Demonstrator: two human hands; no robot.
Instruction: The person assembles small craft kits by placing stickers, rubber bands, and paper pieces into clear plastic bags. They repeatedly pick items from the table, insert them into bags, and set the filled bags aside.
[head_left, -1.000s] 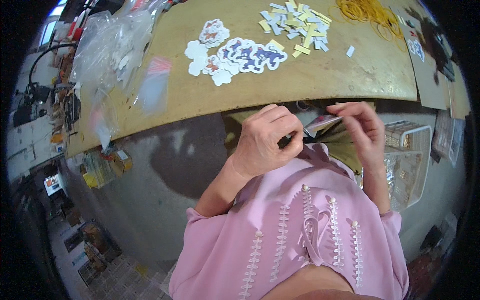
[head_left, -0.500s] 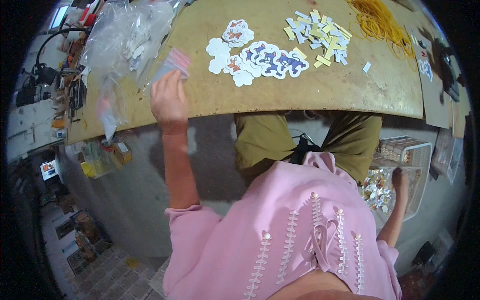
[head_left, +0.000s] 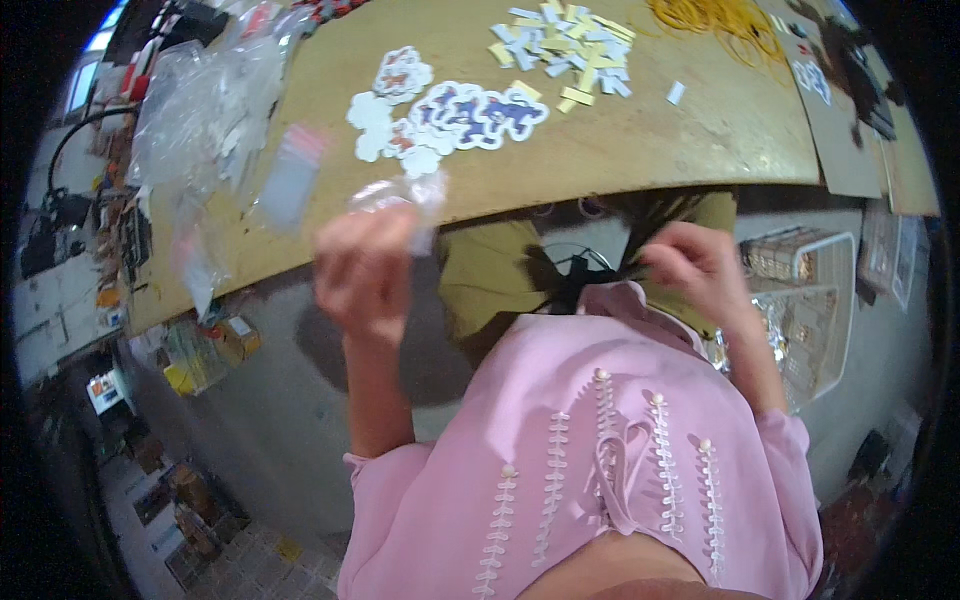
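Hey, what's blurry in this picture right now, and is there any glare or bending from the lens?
Head view: the left hand and the clear plastic bag at its fingers are motion-blurred, the right hand somewhat too; head view: pale glare sits toward the right of the tabletop, whose front edge curves with the fisheye; head view: the corners go black.

We are looking at a likely workshop: clear plastic bags (head_left: 200,125), picture cut-outs (head_left: 478,114), paper strips (head_left: 566,45) and yellow bands (head_left: 720,35) are lying grouped on a worn counter (head_left: 640,150).
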